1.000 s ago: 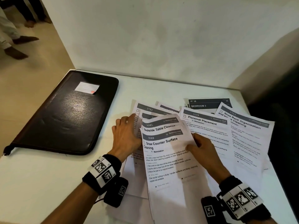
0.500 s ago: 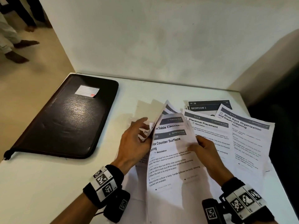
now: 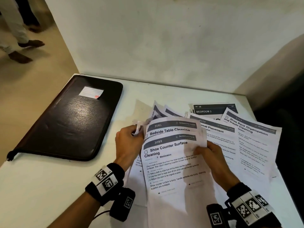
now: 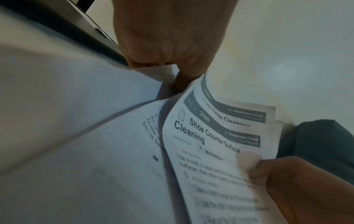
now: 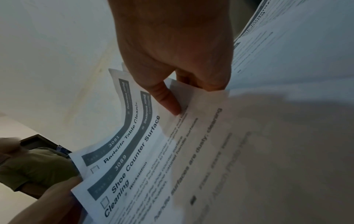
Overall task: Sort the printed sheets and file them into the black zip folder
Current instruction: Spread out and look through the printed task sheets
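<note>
Both hands hold a lifted bundle of sheets at the near middle of the white surface (image 3: 41, 181). The left hand (image 3: 127, 142) grips the bundle's left edge, fingers curled round the paper. The right hand (image 3: 212, 155) pinches its right edge, thumb on top of the front sheet. That front sheet (image 3: 174, 163) is headed "Shoe Counter Surface Cleaning", number 3089; just behind it a second sheet (image 3: 171, 127) shows "Bedside Table Cleaning", 3081.

More sheets lie fanned flat at 2 o'clock from the hands: "Placemat Placement" (image 3: 218, 135), "Shoe Rack Organization and Insole Cleaning" (image 3: 253, 145), and a dark "BEDROOM 3" page (image 3: 212, 110) farthest back. The black folder (image 3: 65, 122) lies closed at 10 o'clock, apart from the papers, a small white label (image 3: 91, 92) on its cover.
</note>
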